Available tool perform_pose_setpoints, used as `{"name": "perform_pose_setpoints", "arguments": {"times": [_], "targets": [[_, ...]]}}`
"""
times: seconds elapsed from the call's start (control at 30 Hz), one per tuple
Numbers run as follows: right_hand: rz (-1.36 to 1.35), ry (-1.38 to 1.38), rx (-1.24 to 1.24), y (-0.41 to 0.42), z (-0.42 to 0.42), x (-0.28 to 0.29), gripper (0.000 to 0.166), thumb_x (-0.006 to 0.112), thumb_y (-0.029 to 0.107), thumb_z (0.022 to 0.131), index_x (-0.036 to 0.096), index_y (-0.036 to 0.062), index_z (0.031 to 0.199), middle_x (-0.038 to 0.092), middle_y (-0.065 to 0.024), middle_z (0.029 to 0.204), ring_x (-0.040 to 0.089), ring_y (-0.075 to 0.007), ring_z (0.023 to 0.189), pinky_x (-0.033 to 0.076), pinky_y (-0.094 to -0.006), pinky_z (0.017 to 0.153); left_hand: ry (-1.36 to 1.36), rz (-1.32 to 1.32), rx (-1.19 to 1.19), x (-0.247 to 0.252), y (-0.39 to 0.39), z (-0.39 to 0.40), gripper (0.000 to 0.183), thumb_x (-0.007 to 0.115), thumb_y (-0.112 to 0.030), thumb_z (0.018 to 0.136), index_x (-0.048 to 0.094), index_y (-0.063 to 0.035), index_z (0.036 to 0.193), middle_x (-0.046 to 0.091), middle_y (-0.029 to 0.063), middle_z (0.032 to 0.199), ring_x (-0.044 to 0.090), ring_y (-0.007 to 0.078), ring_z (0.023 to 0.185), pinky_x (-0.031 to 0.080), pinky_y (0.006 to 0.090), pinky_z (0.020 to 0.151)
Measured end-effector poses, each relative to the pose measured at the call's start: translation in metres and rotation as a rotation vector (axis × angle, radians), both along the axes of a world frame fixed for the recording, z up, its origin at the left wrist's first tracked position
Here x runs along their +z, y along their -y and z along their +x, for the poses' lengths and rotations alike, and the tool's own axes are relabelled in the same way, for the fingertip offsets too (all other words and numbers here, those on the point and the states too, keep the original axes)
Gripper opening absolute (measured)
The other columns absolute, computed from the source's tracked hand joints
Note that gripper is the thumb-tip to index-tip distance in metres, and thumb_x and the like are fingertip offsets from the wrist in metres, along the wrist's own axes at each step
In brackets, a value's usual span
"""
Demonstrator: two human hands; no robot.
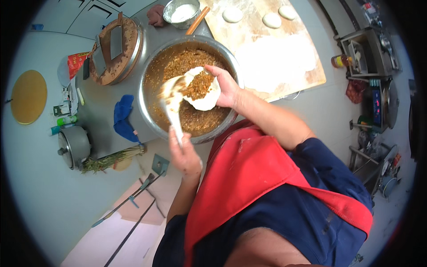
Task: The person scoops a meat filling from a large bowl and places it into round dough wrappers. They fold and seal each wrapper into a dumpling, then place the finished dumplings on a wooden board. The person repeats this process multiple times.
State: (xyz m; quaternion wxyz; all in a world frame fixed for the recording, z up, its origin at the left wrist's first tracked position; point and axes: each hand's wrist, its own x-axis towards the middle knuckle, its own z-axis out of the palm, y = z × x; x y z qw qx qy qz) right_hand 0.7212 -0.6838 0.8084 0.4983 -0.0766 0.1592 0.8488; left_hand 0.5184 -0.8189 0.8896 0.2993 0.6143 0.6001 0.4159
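Note:
My left hand [186, 157] grips the white handle of a spoon or scoop [174, 115], whose upper end is blurred and smeared with filling. My right hand [228, 88] holds a round dough wrapper [203, 105], thumb at its upper edge. A heap of brown minced filling [200, 86] lies on the wrapper, and the blurred end of the utensil meets its left side. Both are above a large steel bowl [146, 110] that contains more filling [200, 58]. The fingers under the wrapper are hidden.
A floured wooden board [315, 75] with several dough balls [232, 15] lies at upper right. Beyond the bowl are a small flour bowl [184, 23] and a wooden stick [197, 20]. Leftward are a round chopping block [128, 63] with cleavers, a blue cloth [123, 116] and a lidded pot [78, 143].

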Motion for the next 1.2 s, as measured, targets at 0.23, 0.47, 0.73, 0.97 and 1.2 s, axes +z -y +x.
{"name": "perform_pose_setpoints", "arguments": {"times": [0.23, 0.47, 0.73, 0.97, 1.2], "targets": [[0.012, -0.029, -0.016, 0.014, 0.022, 0.000, 0.059, 0.045, 0.044, 0.108, 0.052, 0.0018, 0.149, 0.058, -0.0221, 0.148, 0.058, -0.0406, 0.134, 0.042, -0.0586, 0.118, 0.072, -0.238, 0.057, 0.004, 0.009, -0.021, 0.053, 0.051, -0.008, 0.106, 0.042, 0.0036, 0.157, 0.063, 0.0057, 0.112, 0.056, 0.0107, 0.096, 0.048, 0.0268, 0.086], [0.040, 0.029, 0.001, 0.032, 0.035, 0.012, 0.053, 0.055, 0.038, 0.105, 0.056, 0.0020, 0.144, 0.064, -0.0204, 0.142, 0.063, -0.0380, 0.128, 0.046, -0.0546, 0.115, 0.154, -0.648, 0.136, -0.032, 0.009, -0.045, 0.052, 0.049, -0.008, 0.104, 0.045, 0.0029, 0.155, 0.065, 0.0053, 0.103, 0.058, 0.0118, 0.086, 0.049, 0.0263, 0.082], [0.112, 0.109, 0.118, 0.045, 0.028, 0.043, 0.046, 0.058, 0.025, 0.103, 0.056, -0.0028, 0.140, 0.067, -0.0226, 0.134, 0.068, -0.0376, 0.121, 0.054, -0.0525, 0.109, -0.458, -0.181, -0.326, 0.014, -0.032, -0.014, 0.040, 0.072, -0.021, 0.095, 0.066, -0.0047, 0.131, 0.065, 0.0122, 0.102, 0.064, 0.0278, 0.083, 0.053, 0.0408, 0.081], [0.109, 0.167, 0.196, 0.059, 0.023, 0.048, 0.042, 0.058, 0.021, 0.103, 0.058, -0.0037, 0.137, 0.068, -0.0224, 0.131, 0.070, -0.0354, 0.118, 0.057, -0.0510, 0.106, 0.099, -0.202, -0.296, 0.010, -0.044, 0.011, 0.045, 0.077, -0.007, 0.091, 0.066, -0.0009, 0.133, 0.066, 0.0115, 0.119, 0.068, 0.0185, 0.101, 0.057, 0.0300, 0.079], [0.053, 0.225, 0.235, 0.064, 0.029, 0.053, 0.037, 0.059, 0.017, 0.104, 0.059, -0.0035, 0.134, 0.070, -0.0215, 0.127, 0.071, -0.0339, 0.114, 0.059, -0.0489, 0.103, -0.100, 0.082, -0.396, -0.001, -0.047, -0.002, 0.040, 0.078, 0.001, 0.086, 0.070, 0.0000, 0.125, 0.070, 0.0143, 0.117, 0.070, 0.0234, 0.096, 0.057, 0.0322, 0.079]]}}
